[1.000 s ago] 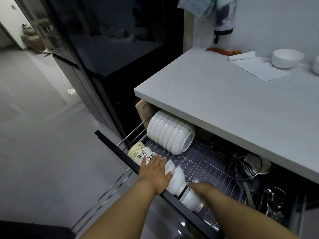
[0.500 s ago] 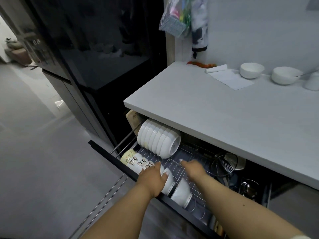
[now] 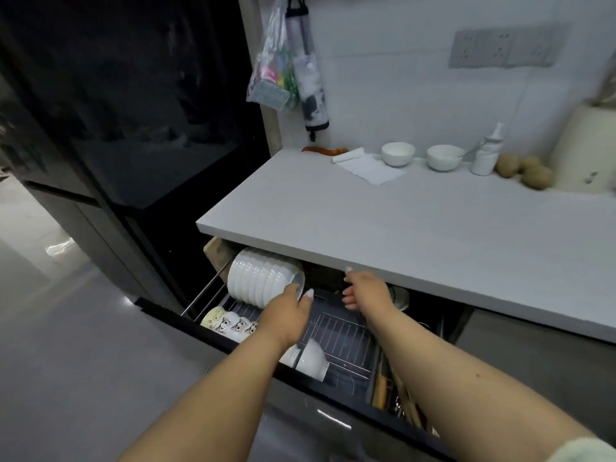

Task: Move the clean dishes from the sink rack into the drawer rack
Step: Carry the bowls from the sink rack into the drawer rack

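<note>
Head view: a row of white bowls stands on edge, nested one against the next, at the back left corner of the drawer rack, partly under the worktop's front edge. They are plain, glossy and deep, their mouths turned to the right. The left hand reaches over the rack's front edge, and its grip is on the nearest bowl of the row: fingers curl on the rim, with the thumb apart at its right. Below that forearm, at the rack's front edge, two more white bowls lean on their sides. At the front left corner lies a cream cup, with owl-printed cups just beside it. The right hand hovers over the back of the rack under the worktop edge, its grip apart, fingers loose and holding nothing. A tray with utensils fills the drawer's right side.

On the worktop's far edge, by the wall, stand two white bowls, a folded paper, a white bottle and some potatoes. Bags hang above the worktop's left corner.
</note>
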